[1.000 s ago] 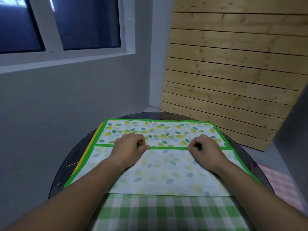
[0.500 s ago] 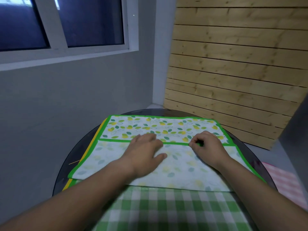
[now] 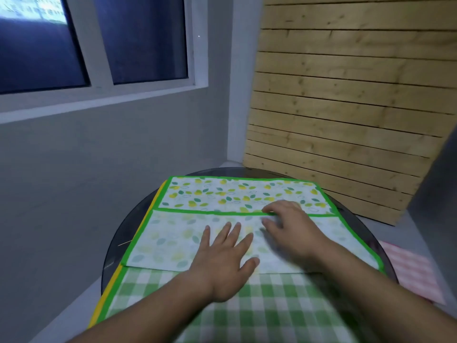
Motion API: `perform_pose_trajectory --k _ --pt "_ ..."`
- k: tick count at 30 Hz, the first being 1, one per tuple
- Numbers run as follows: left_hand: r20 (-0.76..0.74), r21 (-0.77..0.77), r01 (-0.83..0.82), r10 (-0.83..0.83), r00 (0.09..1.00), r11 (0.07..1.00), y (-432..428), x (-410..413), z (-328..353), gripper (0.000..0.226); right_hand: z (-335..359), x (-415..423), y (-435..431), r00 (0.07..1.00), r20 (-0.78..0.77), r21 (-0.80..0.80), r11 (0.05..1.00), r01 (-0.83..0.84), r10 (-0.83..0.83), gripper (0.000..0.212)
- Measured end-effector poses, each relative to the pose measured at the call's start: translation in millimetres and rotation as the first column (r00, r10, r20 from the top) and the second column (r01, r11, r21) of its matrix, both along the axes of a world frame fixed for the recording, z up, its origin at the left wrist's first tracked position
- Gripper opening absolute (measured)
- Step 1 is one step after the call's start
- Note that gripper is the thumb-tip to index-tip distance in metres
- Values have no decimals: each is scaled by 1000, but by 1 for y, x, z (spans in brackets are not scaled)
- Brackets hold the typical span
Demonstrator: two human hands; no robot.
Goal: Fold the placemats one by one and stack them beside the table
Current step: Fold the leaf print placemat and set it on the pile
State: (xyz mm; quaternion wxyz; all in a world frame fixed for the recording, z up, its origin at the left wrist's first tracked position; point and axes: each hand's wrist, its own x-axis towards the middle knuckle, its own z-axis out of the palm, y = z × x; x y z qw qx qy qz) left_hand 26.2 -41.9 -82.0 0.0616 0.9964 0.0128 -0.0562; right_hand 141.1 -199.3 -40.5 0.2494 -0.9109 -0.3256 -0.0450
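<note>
Worktop (image 3: 118,243): round, dark, carries yr stacked mats.
Leaf placemat (image 3: 222,194): top of stack, near half folded over, green hem across the middle; unchanged vs 0.5 s ago.
L hand (image 3: 222,263): fingers straight, spread flat on the flap; slid back toward you.
R hand (image 3: 291,231): at the hem, blurred; can't tell if it pinches.

Dim, cool indoor light, source out of view; shadows faint and soft. Window (image 3: 143,38) panes dark blue, pale glare patch in top left corner. Right grip (image 3: 294,233) smeared by motion blur, left grip (image 3: 225,258) sharper. Checked placemat (image 3: 259,313) soft along bottom edge. Wide-angle lens bows plank wall (image 3: 346,107) and window frame toward frame edges.
</note>
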Motion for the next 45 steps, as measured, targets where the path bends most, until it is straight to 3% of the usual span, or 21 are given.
perform_pose_trajectory --k 5,12,22,29,34,39,45 --pt "0 -10 5 -5 1000 1000 0 1 0 61 -17 -65 -15 993 -52 -241 963 -116 107 43" --pt "-11 5 4 -4 1000 1000 0 -1 3 63 -37 -72 -26 985 -142 -292 955 55 -100 58" --pt "8 -19 -29 29 1000 999 3 -4 3 69 -27 -32 -94 959 -157 -475 869 137 -236 64" --pt "8 -18 -30 30 1000 999 4 -3 0 70 -26 -37 -100 959 -102 -450 872 193 -265 65" --pt "-6 0 -31 31 1000 1000 4 -1 -1 72 -29 -71 -55 990 -131 -302 953 8 -50 64" --pt "-19 -10 -26 26 999 1000 13 -7 2 76 -37 -74 -41 990 -85 -334 939 81 -116 63" --pt "6 -67 -249 250 968 966 78 -36 5 78 -29 -68 -40 987 -118 -369 928 58 -108 64"
